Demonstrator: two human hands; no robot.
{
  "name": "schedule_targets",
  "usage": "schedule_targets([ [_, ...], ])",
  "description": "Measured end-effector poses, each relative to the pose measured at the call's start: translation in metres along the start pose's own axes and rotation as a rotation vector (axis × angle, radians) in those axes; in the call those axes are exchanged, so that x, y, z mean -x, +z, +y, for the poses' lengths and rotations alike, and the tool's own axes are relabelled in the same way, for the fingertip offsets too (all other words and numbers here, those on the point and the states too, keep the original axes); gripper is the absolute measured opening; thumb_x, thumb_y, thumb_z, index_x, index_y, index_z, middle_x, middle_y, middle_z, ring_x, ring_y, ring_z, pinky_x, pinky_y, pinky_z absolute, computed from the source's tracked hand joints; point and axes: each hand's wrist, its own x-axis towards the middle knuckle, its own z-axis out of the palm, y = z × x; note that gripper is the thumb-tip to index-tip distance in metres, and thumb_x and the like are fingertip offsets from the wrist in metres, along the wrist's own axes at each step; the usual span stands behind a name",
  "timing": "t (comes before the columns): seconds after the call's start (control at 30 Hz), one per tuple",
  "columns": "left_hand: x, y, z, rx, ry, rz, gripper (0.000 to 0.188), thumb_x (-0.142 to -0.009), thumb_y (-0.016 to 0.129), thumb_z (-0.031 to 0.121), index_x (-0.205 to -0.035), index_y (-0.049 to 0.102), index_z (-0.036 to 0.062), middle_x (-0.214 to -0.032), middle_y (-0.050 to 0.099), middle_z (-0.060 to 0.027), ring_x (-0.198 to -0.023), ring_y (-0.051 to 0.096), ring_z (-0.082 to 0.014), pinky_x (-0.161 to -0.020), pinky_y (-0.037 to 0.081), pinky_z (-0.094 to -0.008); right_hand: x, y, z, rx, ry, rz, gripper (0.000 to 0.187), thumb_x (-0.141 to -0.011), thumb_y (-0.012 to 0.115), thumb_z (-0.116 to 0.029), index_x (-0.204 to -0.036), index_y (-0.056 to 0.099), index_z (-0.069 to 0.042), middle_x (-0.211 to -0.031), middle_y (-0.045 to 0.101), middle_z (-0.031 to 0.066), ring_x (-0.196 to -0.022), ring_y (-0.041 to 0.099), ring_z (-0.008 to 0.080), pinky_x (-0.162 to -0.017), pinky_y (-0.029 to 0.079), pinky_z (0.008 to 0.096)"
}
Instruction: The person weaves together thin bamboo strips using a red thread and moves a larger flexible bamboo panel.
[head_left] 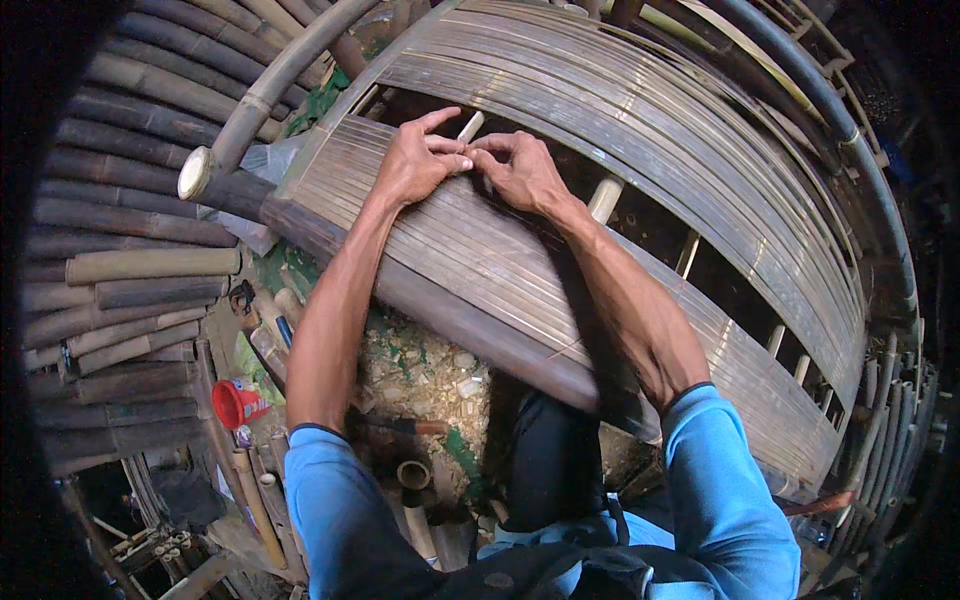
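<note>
A bamboo bench [480, 265] with a top of long thin slats stretches in front of me. A long dark gap splits its slats into a near and a far section, with pale crosspieces [605, 200] showing inside. Over the gap's left part, my left hand [422, 160] pinches with its thumb, its index finger stretched forward. My right hand [520, 170] meets it there, thumb and fingers bent together. Their fingertips almost touch at the near section's edge. Whatever they hold is too small or hidden to make out.
Dark bamboo poles [150, 140] lie side by side on the left. A thick bamboo post [275, 85] rises by the bench's left end. Below are a red cup [238, 404], pale shavings [430, 365] and upright bamboo pieces [262, 510]. More thin poles [890, 440] stand at right.
</note>
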Motion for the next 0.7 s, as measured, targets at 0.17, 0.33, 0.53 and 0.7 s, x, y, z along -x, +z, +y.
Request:
schedule_targets([
  [0.17, 0.02, -0.011, 0.01, -0.535, 0.123, 0.19, 0.052, -0.082, 0.072, 0.0, -0.133, 0.06, 0.0009, -0.101, 0.076, -0.013, -0.084, 0.07, -0.0175, -0.086, 0.055, -0.0346, 0.011, -0.005, -0.008, -0.169, -0.002, -0.01, 0.037, -0.093, 0.067, -0.036, -0.109, 0.076, -0.004, -0.1, 0.076, 0.0145, -0.089, 0.07, 0.0253, -0.085, 0.053, 0.0358],
  [0.33, 0.063, -0.053, 0.013, -0.113, 0.08, 0.339, 0.049, -0.088, 0.066, -0.001, -0.136, 0.056, 0.0011, -0.09, 0.071, -0.0067, -0.089, 0.069, -0.0162, -0.088, 0.054, -0.0307, 0.02, -0.018, 0.031, 0.052, 0.228, -0.003, 0.05, -0.093, 0.063, -0.05, -0.104, 0.076, -0.003, -0.1, 0.074, 0.0221, -0.097, 0.071, 0.0363, -0.089, 0.052, 0.0429],
  [0.53, 0.134, -0.108, 0.016, -0.277, -0.192, 0.288, 0.03, -0.097, 0.06, 0.013, -0.122, 0.064, -0.0018, -0.085, 0.065, -0.0033, -0.086, 0.064, -0.0147, -0.081, 0.05, -0.0312, 0.016, -0.018, 0.033, 0.001, 0.395, -0.148, 0.062, -0.091, 0.06, -0.059, -0.094, 0.077, 0.001, -0.088, 0.073, 0.0238, -0.089, 0.072, 0.0337, -0.085, 0.053, 0.0433],
  [0.7, 0.168, -0.118, 0.049, -0.508, -0.298, 0.236, 0.031, -0.102, 0.055, 0.024, -0.092, 0.07, -0.0012, -0.083, 0.063, -0.007, -0.078, 0.058, -0.0163, -0.075, 0.046, -0.0318, 0.02, -0.014, 0.035, -0.02, 0.273, -0.148, 0.068, -0.093, 0.062, -0.057, -0.061, 0.06, 0.003, -0.054, 0.048, 0.0067, -0.054, 0.044, 0.0185, -0.054, 0.04, 0.0417],
])
